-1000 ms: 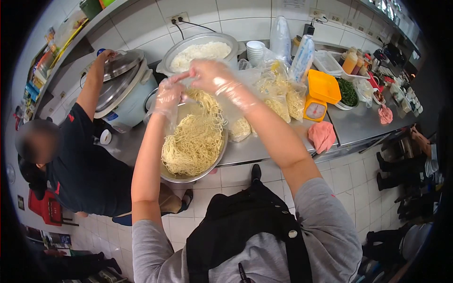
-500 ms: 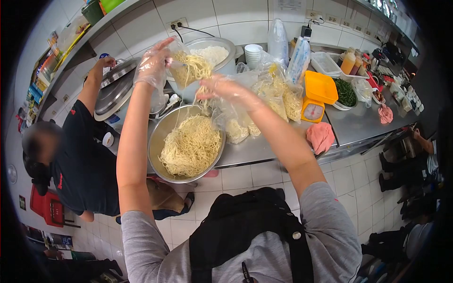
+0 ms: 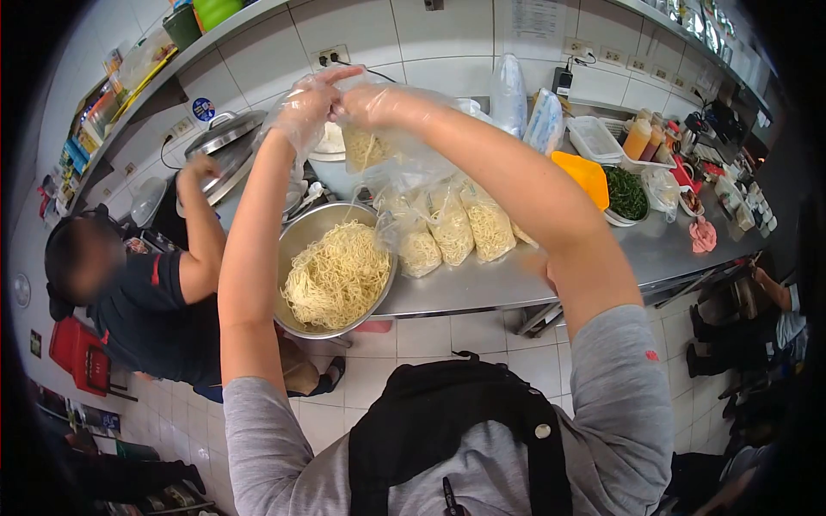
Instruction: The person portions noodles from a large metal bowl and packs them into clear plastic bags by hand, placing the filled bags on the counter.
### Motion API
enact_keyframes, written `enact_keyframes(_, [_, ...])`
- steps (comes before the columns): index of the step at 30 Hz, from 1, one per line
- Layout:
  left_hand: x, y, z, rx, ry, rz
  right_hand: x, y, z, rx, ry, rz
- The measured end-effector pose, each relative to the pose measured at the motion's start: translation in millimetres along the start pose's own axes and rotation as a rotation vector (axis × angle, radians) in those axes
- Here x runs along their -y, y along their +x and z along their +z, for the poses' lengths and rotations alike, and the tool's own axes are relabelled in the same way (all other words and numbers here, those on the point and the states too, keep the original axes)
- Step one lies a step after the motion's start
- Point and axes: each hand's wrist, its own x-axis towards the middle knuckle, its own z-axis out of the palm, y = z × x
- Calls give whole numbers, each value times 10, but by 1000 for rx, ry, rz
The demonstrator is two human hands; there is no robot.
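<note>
My left hand (image 3: 308, 105), in a clear plastic glove, is up above the counter with its fingers closed at the mouth of a clear plastic bag. Beside it my right hand (image 3: 372, 105), also gloved, grips the same bag, its fingertips partly hidden. Pale noodles (image 3: 366, 149) lie inside the hanging bag. Below the hands, a steel bowl (image 3: 289, 311) holds a heap of loose noodles (image 3: 337, 273). To the right, several filled noodle bags (image 3: 453, 230) stand on the counter.
A lidded pot (image 3: 225, 138) stands at the left, near a co-worker (image 3: 163, 292). Along the steel counter (image 3: 430, 292) are an orange scale pan (image 3: 582, 177), a bowl of chopped greens (image 3: 626, 193), sauce bottles (image 3: 637, 139) and a pink cloth (image 3: 702, 234).
My right hand has moved up to the bag's mouth beside my left hand; the noodles it held are now inside the bag. The co-worker's arm has lowered from the pot lid.
</note>
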Motion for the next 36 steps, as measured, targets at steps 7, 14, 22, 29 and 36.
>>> enact_keyframes(7, [-40, 352, 145, -47, -261, 70, -331, -290, -884, -161, -215, 30])
enact_keyframes(14, [-480, 637, 654, -22, -364, 221, -680, -887, -653, 123, 186, 399])
enact_keyframes(22, [-353, 1402, 1497, 322, -527, 338, -1585, -1954, -1513, -194, 528, 394])
enact_keyframes(29, [-432, 1239, 3128, 444, -544, 227, -2089, -2727, -1742, -283, 609, 621])
enact_keyframes(36, [255, 1293, 4441, 354, -265, 387, -2407, -3492, -1321, -14, -375, 355])
